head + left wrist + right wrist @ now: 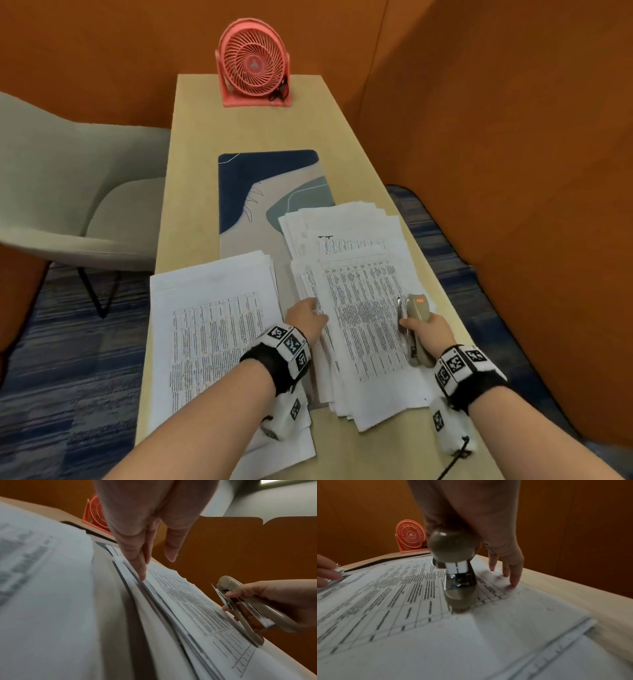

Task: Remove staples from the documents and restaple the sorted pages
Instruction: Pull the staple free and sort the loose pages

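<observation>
Your right hand [426,329] grips the beige stapler [416,329], its base resting on the right stack of printed pages [363,308] on the bench [267,130]. Your left hand [306,317] lies relaxed, straight fingertips [142,574] touching that stack's left edge, beside a 2nd stack [212,329].

— What's on the desk?
— Two heaps of printed table pages: a squared left stack [212,329], and a fanned, untidy right stack [363,308].
— The stapler [416,329]?
— Beige, tilted up, heel resting on the right stack's near right part.
</observation>
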